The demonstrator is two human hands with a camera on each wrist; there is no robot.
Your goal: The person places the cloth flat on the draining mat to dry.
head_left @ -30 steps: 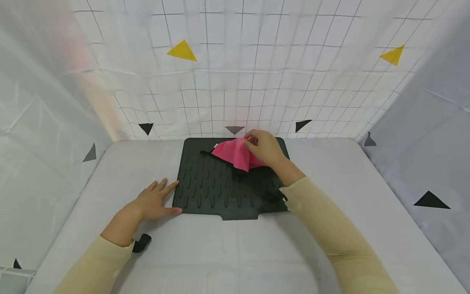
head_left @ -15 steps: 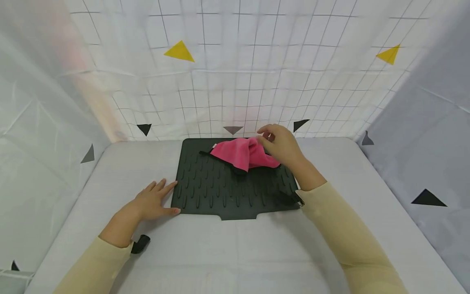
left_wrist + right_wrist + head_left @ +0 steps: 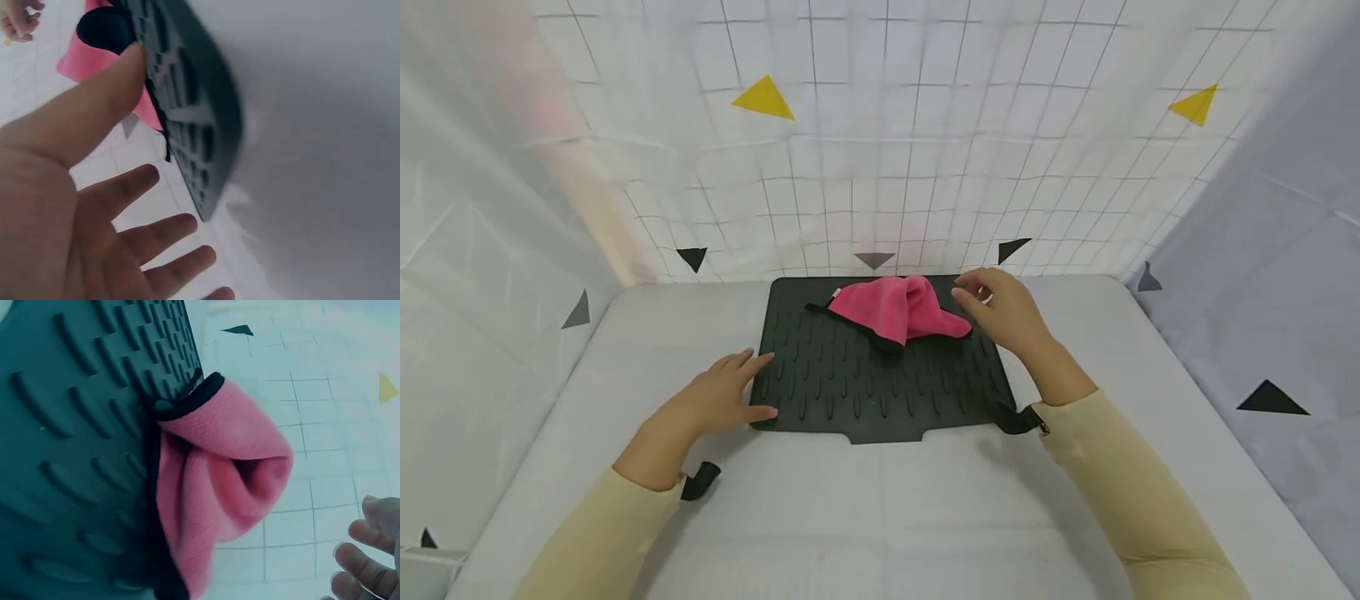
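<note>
A crumpled pink cloth [image 3: 883,308] with black edging and a small loop lies on the far part of a dark ribbed mat [image 3: 857,392]. The right wrist view shows the cloth [image 3: 219,469] standing up in loose folds. My right hand [image 3: 1003,312] hovers just right of the cloth, fingers loosely bent, holding nothing. At the mat's left edge is my left hand [image 3: 718,396], its fingers spread and empty. In the left wrist view, the thumb of that hand [image 3: 81,181] overlaps the mat [image 3: 219,112]; whether it touches is unclear.
The mat lies on a white-covered table [image 3: 820,517]. Behind it hangs a white gridded curtain [image 3: 880,192] with yellow and black triangles. Pale side curtains [image 3: 1247,283] flank the table. A black strap end [image 3: 702,481] sticks out at the left cuff.
My right hand has let go of the pink cloth and drawn away to the right. My left hand has lifted slightly and shifted a little at the mat's edge.
</note>
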